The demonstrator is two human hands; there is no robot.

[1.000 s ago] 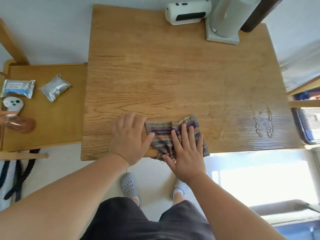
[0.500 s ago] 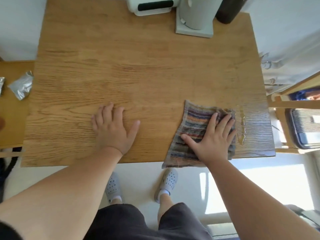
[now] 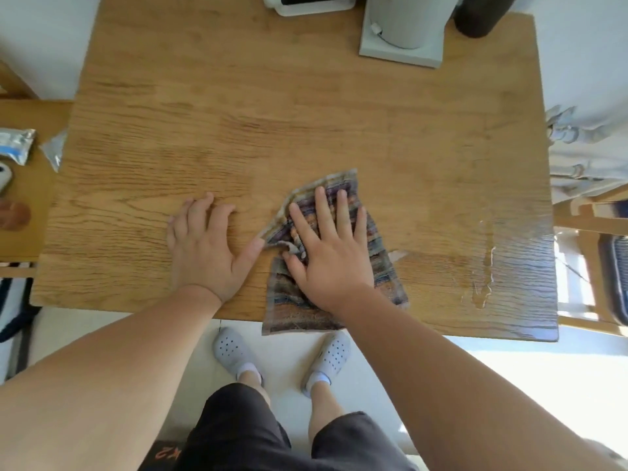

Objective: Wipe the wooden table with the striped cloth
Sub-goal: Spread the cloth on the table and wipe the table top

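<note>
The striped cloth lies spread near the front edge of the wooden table, its lower end hanging over the edge. My right hand presses flat on the cloth with straight, spread fingers. My left hand rests flat on the bare wood just left of the cloth, its thumb tip close to the cloth's left corner. A streak of water glistens on the table's front right part, to the right of the cloth.
At the back edge stand a white device, a grey appliance on a square base and a dark cylinder. A lower side table on the left holds foil packets. A chair frame is at the right.
My right hand has slid the cloth back to the left, away from the water streak and toward my left hand. The left hand has stayed flat on the wood.
</note>
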